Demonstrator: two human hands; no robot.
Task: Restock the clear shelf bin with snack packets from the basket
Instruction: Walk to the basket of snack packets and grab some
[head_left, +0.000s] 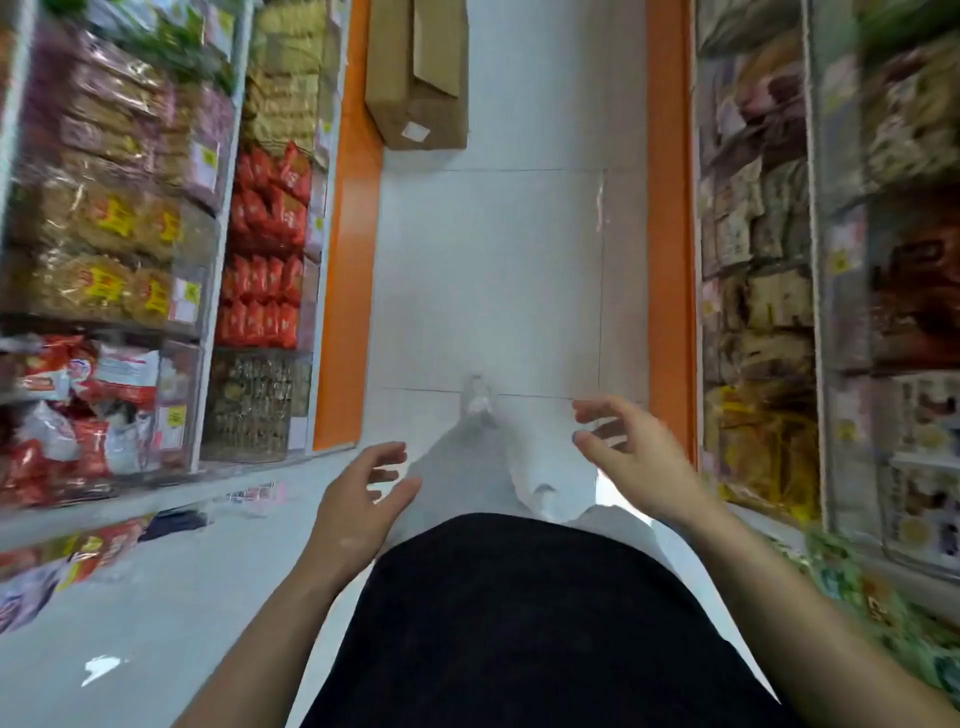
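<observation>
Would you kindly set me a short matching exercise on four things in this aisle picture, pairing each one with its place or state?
Column one:
1. cardboard box
2. red packets
3. left hand
4. shoe

Column two:
A. stacked on the shelves at the left
B. empty, fingers loosely spread
C. lying on the floor far down the aisle
D. on the floor just ahead of the hands

Pairs: 1-C, 2-A, 3-B, 4-D.
</observation>
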